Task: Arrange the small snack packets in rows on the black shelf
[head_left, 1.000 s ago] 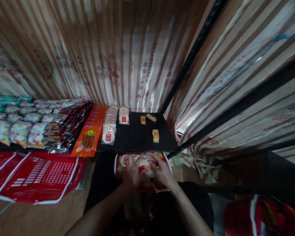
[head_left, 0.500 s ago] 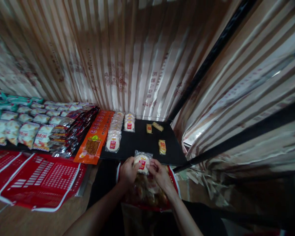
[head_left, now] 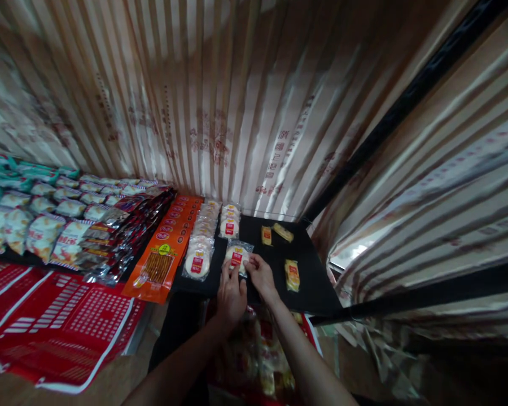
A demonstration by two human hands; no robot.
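A clear-wrapped round white biscuit packet (head_left: 238, 253) with a red label lies at the near part of the black shelf (head_left: 262, 296), tilted slightly. My left hand (head_left: 232, 298) has its fingers on the packet's near left side. At the right edge, my right hand (head_left: 261, 277) pinches the wrapper between thumb and fingers. Just left is an overlapping row of the same biscuit packets (head_left: 198, 263). Behind it sits a shorter row of them (head_left: 230, 221). To the right lie small yellow packets: one in front (head_left: 292, 275) and two farther back (head_left: 266, 235).
Below my forearms is a red basket (head_left: 314, 337) of wrapped snacks. Left along the shelf are an orange packet (head_left: 161, 254), dark red packets (head_left: 131, 237) and white bags (head_left: 44, 232). Red baskets (head_left: 68, 316) stand at lower left. A black pole (head_left: 364, 135) slants at right before a curtain (head_left: 220, 73).
Both hands have moved forward from over the basket, bringing the biscuit packet onto the shelf in front of the shorter row. The view has shifted slightly.
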